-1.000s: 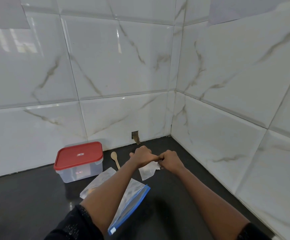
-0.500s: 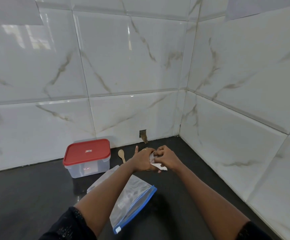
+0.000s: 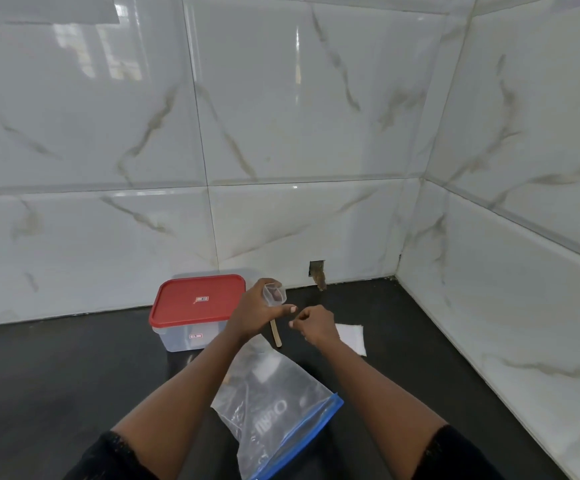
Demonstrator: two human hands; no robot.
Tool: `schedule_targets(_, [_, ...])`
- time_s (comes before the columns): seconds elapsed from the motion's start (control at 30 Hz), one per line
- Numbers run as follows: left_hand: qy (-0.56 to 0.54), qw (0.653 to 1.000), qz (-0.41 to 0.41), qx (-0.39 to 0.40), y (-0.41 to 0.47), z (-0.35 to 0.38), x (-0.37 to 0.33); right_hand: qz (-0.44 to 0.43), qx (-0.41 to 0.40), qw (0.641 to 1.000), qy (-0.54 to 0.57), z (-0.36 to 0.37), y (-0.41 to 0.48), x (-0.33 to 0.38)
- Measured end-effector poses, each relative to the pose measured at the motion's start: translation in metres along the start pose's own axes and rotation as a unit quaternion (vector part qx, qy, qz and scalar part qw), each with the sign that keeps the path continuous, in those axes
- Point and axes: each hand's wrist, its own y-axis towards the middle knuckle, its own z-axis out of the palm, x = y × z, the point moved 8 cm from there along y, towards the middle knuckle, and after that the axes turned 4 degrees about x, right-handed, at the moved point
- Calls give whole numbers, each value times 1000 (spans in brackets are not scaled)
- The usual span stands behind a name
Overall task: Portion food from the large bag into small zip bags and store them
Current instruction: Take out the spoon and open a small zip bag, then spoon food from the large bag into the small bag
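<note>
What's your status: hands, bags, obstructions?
Left hand holds small bag, mouth open. Right hand curled beside it, grip unclear. Large bag lies on counter below. No obstruction seen.
</note>
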Motion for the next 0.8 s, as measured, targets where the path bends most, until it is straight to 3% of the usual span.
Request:
schedule_targets(0.43, [-40,999,8,-22,3,-6,29,33,4,969,-245,63,34,-2])
schedule_targets(0.63, [-24,1000,3,13,-10,0,22,55,-13,984,-169,37,19,-10])
schedule_targets(0.8, [27,998,-17,61,-24,15,11,22,-7,993,-112,-3,-8,-17])
